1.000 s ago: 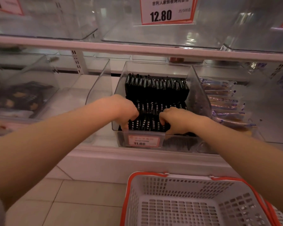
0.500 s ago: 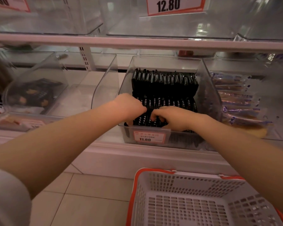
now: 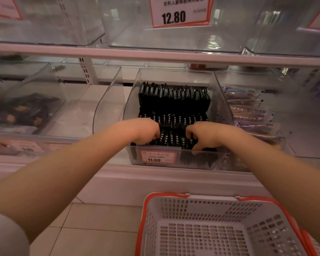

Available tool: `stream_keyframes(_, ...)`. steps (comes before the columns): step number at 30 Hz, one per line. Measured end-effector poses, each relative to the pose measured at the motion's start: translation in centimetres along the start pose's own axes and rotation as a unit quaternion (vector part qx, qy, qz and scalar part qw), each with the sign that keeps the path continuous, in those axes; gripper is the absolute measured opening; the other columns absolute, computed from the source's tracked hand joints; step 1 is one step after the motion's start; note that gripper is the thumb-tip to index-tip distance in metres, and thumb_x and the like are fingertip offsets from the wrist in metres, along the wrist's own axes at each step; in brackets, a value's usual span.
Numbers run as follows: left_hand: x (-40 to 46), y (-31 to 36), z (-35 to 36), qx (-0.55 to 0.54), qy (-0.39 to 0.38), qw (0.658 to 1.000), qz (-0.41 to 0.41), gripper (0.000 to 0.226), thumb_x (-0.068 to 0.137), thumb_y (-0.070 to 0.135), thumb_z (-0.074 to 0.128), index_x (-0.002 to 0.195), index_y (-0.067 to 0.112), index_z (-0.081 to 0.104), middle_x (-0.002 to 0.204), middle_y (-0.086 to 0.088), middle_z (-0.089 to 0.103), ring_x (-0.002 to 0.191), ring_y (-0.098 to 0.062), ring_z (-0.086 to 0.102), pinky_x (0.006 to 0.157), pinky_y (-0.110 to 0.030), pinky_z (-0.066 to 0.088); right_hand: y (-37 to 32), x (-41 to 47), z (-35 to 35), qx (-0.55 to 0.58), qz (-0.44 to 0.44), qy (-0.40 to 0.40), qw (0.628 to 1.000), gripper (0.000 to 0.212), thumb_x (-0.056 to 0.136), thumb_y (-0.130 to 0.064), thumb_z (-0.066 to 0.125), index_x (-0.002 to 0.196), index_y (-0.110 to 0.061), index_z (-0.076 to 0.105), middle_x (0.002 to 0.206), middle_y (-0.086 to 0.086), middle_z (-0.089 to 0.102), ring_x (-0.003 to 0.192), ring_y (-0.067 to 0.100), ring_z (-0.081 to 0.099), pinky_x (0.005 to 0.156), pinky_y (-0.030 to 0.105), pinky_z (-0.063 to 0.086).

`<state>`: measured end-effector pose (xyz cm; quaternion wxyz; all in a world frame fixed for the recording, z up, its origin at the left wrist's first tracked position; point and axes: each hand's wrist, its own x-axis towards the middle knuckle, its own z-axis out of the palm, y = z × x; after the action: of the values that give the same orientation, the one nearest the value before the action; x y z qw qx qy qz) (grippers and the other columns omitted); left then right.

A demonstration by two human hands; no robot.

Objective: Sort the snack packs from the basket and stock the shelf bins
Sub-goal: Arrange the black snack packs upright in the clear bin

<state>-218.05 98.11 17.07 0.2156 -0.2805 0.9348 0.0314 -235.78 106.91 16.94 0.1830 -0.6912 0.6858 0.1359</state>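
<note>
A clear bin (image 3: 35,100) at far left holds dark packs. The left hand (image 3: 146,131) curls its fingers down onto the front row of black snack packs (image 3: 174,100) in the middle bin (image 3: 220,100), tagged 11.80. The right hand (image 3: 201,134) does likewise beside it. Purple-striped packs (image 3: 251,115) lie rightward; the basket (image 3: 201,228) sits below on the floor

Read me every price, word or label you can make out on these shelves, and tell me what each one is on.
"12.80": white, red-bordered price card on the upper shelf's clear bin; the Chinese line above it is too blurred to read.
"11.80": small red-bordered tag on the front of the clear plastic bin of black snack packs; its smaller text is unreadable.
Cards at the upper left and right: cut off.
Pack print: too small.
</note>
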Motion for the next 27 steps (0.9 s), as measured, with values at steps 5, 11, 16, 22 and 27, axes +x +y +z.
stream_keyframes(5, -0.5, -0.2, 0.5, -0.015, 0.013, 0.999, -0.03, 0.043, 0.095, 0.003, 0.038, 0.134, 0.017, 0.049, 0.137, -0.008, 0.046, 0.122, -0.027, 0.047, 0.103, -0.038, 0.039, -1.1, -0.2, 0.5, 0.025, -0.001, 0.035, 0.999, 0.054, 0.077, -0.03, 0.075, 0.121, -0.013, 0.049, 0.122, 0.01, 0.049, 0.106, 0.028, 0.052, 0.087, 0.034, 0.045)
stream_keyframes(11, -0.7, 3.2, -1.5, -0.112, 0.163, 0.979, -0.044, 0.029, 0.094, 0.025, 0.045, 0.118, 0.019, 0.06, 0.117, -0.006, 0.062, 0.107, -0.024, 0.057, 0.089, -0.039, 0.048, -1.0, -4.6, 0.0, 0.08, -0.044, 0.24, 0.967, 0.028, 0.09, -0.025, 0.058, 0.117, -0.02, 0.058, 0.112, 0.004, 0.058, 0.103, 0.023, 0.057, 0.087, 0.039, 0.047)
stream_keyframes(16, -0.8, 9.8, -4.0, -0.193, 0.376, 0.9, 0.108, 0.021, 0.093, 0.022, 0.05, 0.107, 0.014, 0.063, 0.104, -0.003, 0.061, 0.096, -0.019, 0.057, 0.083, -0.032, 0.045, 5.1, -9.4, 1.4, 0.13, 0.076, 0.471, 0.869, 0.012, 0.087, -0.014, 0.059, 0.098, -0.014, 0.061, 0.094, 0.005, 0.063, 0.086, 0.027, 0.059, 0.073, 0.038, 0.047)
stream_keyframes(22, 2.7, 15.9, -8.0, 0.072, 0.334, 0.929, 0.141, 0.024, 0.093, 0.01, 0.046, 0.113, 0.012, 0.059, 0.113, -0.006, 0.059, 0.107, -0.026, 0.055, 0.078, -0.039, 0.05, 13.3, -11.7, 3.8, 0.17, 0.281, 0.351, 0.877, 0.018, 0.089, -0.014, 0.057, 0.1, -0.003, 0.067, 0.104, 0.021, 0.066, 0.1, 0.035, 0.058, 0.08, 0.035, 0.042)
stream_keyframes(27, 5.9, 18.8, -8.9, 0.241, 0.202, 0.943, 0.106, 0.025, 0.091, 0.002, 0.045, 0.107, 0.008, 0.063, 0.107, -0.008, 0.065, 0.098, -0.028, 0.062, 0.066, -0.036, 0.044, 15.2, -12.1, 3.3, 0.201, 0.238, 0.298, 0.902, 0.019, 0.089, -0.012, 0.055, 0.099, -0.004, 0.069, 0.101, 0.016, 0.068, 0.096, 0.03, 0.061, 0.082, 0.035, 0.046)
